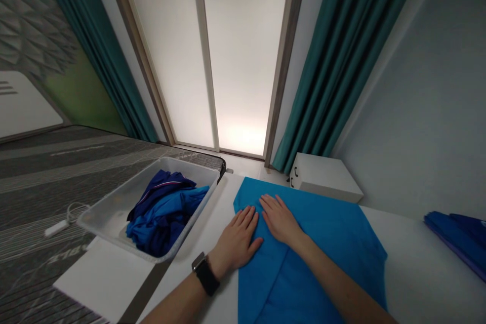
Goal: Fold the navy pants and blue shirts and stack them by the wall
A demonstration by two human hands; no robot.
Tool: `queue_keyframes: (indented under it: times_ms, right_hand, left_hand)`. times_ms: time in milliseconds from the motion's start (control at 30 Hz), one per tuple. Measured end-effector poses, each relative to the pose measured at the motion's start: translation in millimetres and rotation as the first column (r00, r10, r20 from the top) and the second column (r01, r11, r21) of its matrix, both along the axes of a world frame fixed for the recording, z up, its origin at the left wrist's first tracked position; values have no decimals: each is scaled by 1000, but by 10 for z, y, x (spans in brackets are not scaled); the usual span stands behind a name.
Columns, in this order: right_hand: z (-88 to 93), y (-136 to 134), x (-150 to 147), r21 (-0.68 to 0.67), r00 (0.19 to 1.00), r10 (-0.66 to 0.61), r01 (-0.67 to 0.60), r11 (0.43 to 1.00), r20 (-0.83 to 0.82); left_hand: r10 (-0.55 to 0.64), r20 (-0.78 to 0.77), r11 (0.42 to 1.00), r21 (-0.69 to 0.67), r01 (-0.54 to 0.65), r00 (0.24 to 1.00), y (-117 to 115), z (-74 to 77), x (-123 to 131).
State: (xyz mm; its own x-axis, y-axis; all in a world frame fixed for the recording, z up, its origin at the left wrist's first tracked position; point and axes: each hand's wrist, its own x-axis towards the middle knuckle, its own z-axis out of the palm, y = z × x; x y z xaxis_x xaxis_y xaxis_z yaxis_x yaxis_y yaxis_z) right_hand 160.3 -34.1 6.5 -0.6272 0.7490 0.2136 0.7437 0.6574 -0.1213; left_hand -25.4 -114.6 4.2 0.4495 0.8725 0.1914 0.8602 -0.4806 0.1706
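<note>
A bright blue garment (326,233) lies spread on the white table, one side folded over along a slanting crease. My left hand (238,239) rests flat at the garment's left edge, fingers stretched out over the cloth and a dark smartwatch (205,273) on the wrist. Just right of it, my right hand (280,218) lies palm down on the garment near its upper left corner, fingers extended. Neither hand grips the cloth. My right forearm crosses the garment and hides part of it.
Left of the table, a translucent plastic bin (110,212) holds crumpled blue clothes (165,212). Folded dark blue clothing (459,238) lies on the table's right. A white cabinet (324,177) stands beyond the table. A white power strip (56,228) lies on the grey patterned bedding (34,182).
</note>
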Motion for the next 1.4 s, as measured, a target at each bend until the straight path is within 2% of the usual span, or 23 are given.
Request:
queue_keyframes:
  times_ms: [100,267,400,533,700,900,1100,1233,1400]
  right_hand:
    - [-20,-5,5,-28,1000,-3,4,1000,27]
    - [43,-50,6,16,999,5,-6,1000,41]
    - [75,-240,117,-4,998,-41,42,999,48]
    - [115,-526,361,-47,995,-86,88,995,52]
    - [199,-853,756,-109,986,-164,166,980,26]
    - [210,-1099,1139,-233,962,-265,272,934,63]
    - [119,-1275,1181,-226,962,-260,272,935,81]
    - [101,-1293,1169,-212,964,-252,264,941,84]
    - [105,-1312,1194,-162,967,-252,256,953,44]
  left_hand:
    - [-20,4,1000,-11,20,1000,-4,34,-14]
    - [-19,1,999,-39,19,1000,-19,85,-3]
    - [-20,-26,998,-55,19,999,-7,121,-6]
    - [-99,-22,995,-13,99,995,-43,209,45]
    - [-197,13,980,-40,197,980,-270,300,283]
    - [-330,47,938,-100,333,943,-496,287,452]
    - [-358,26,925,-129,358,933,-613,296,366]
    - [-356,12,920,-170,353,934,-732,337,320]
    - [-346,8,928,-143,344,938,-892,385,302]
